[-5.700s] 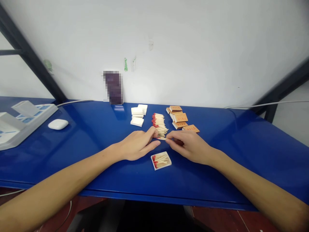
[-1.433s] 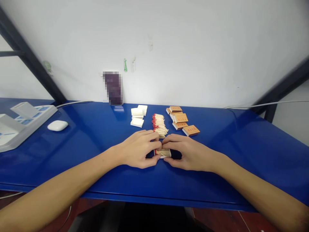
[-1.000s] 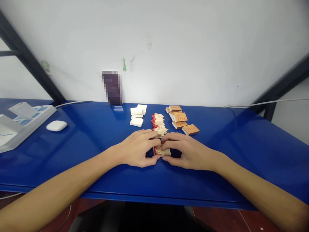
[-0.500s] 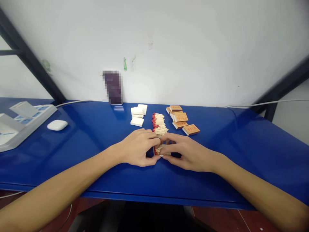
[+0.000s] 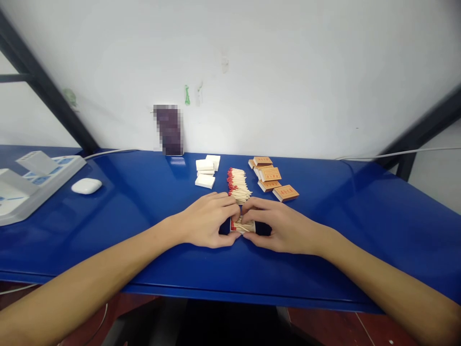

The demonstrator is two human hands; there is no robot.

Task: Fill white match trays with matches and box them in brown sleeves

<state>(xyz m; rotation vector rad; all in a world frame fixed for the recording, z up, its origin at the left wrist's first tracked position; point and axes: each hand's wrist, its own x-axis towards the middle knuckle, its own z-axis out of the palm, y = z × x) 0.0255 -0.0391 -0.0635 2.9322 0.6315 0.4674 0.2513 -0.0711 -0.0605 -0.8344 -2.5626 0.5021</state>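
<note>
Between my hands lies a small white matchbox tray [image 5: 252, 231] with red-tipped matches [image 5: 242, 226] in it. My left hand [image 5: 211, 220] curls around the tray's left end, thumb at the near side and fingers at the far side. From the right, my right hand [image 5: 279, 225] grips the tray too, its thumb on the near edge and its fingers over the matches and far edge. Just beyond the hands is a pile of loose matches [image 5: 238, 182], red heads to the left. My fingers hide part of the tray.
White matchbox trays [image 5: 205, 180] are stacked behind my left hand. Several orange matchbox sleeves [image 5: 285, 192] lie behind my right. A white earbud case [image 5: 86, 186] and a grey-white organiser [image 5: 43, 187] sit at left; a phone [image 5: 172, 129] leans on the wall.
My right fingers have lifted and shifted slightly, so more of the matches in the tray show. My left hand has stayed nearly still.
</note>
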